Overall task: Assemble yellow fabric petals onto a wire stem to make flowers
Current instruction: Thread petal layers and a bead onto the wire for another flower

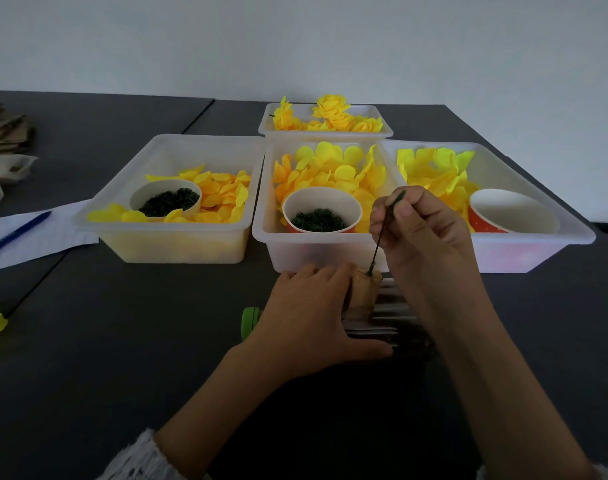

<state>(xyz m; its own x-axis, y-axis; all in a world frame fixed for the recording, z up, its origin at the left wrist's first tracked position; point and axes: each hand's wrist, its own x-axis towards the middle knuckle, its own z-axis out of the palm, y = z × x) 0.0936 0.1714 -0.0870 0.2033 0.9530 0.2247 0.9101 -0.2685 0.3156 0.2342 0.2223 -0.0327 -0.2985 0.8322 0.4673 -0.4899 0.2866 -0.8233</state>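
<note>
Grey table (122, 341) runs wide under you, with four white tubs along its far half. The middle tub (295, 244) sits just beyond your hands, full of yellow petals (333, 168) and a cup of green rings (318, 220). Your left hand (306, 323) holds a tan block (363, 292), fingers curled round its left side. Your right hand (424, 230) pinches the wire (382, 230) between thumb and fingertips near its top. That wire stands nearly upright, leaning slightly right, its lower end stuck in the block's top. So the stem's long axis points up toward your grip, and the petals lie straight ahead, nearest your right hand. The tub's near wall stands close behind the block; open tabletop lies to your left.
</note>
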